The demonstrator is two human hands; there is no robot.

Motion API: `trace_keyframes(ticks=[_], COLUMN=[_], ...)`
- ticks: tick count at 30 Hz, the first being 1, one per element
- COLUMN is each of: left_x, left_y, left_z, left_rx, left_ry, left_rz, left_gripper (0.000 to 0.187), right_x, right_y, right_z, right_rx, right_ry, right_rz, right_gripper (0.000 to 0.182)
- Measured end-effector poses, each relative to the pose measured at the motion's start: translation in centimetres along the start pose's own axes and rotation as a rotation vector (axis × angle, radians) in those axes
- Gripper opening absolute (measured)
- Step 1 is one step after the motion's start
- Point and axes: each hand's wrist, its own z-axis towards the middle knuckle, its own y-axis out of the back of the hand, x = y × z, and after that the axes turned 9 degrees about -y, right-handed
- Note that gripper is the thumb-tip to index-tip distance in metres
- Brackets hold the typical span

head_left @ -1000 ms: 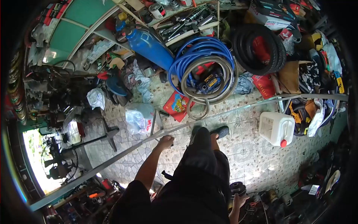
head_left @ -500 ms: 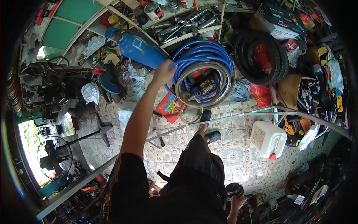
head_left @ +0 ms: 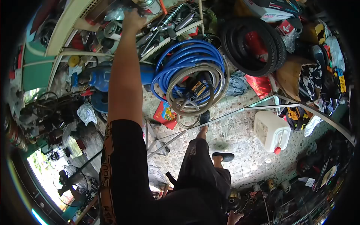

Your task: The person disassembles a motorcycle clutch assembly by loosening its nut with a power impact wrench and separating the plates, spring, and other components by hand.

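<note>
In the head view, reaches toward eleven o'clock with the left hand (head_left: pixel 134 20), over the crowded shelf (head_left: pixel 183 36) and just beside a metal can (head_left: pixel 149 6), its grip partly hidden, so cannot tell whether wide or narrow. Holds a dark round part (head_left: pixel 233 204) at five o'clock in the right hand (head_left: pixel 234 217), with the grip narrowed on its lower side. Shows also a coiled blue hose (head_left: pixel 187 48) near twelve, dark tyres (head_left: pixel 234 48) between one and two, and a white jerrycan (head_left: pixel 270 129) between three and four, on the tiled floor (head_left: pixel 243 157).
</note>
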Motion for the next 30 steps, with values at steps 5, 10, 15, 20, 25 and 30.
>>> trace_keyframes(ticks=[5, 10, 15, 20, 25, 30], left_x=[2.0, 0.5, -4.4, -10.7, -19.6, -27.8], left_y=[-1.9, -0.9, 3.5, 4.5, 6.2, 12.2], left_z=[2.6, 0.9, -8.1, -28.3, -57.4, -78.5], left_rx=[0.150, 0.106, -0.205, 0.093, 0.045, 0.165], left_ry=[0.081, 0.068, 0.224, 0.919, 1.005, 1.022], left_rz=[-0.028, 0.109, -0.487, -1.613, -2.070, -2.290], left_gripper=[0.058, 0.058, 0.062, 0.037, 0.065, 0.073], right_x=[4.4, 5.5, 7.1, 9.2, 14.9, 23.5], right_y=[2.7, 3.8, 4.5, 5.8, 6.8, 12.8], right_z=[-5.0, -3.2, 1.7, 11.1, 21.2, 18.7], right_rx=[0.042, 0.080, 0.010, 0.017, -0.356, -0.329], right_ry=[-0.041, 0.005, 0.066, 0.278, 0.969, 0.921], right_rz=[0.003, -0.083, -0.088, -0.075, -0.075, -0.497], right_gripper=[0.100, 0.095, 0.097, 0.104, 0.071, 0.073])
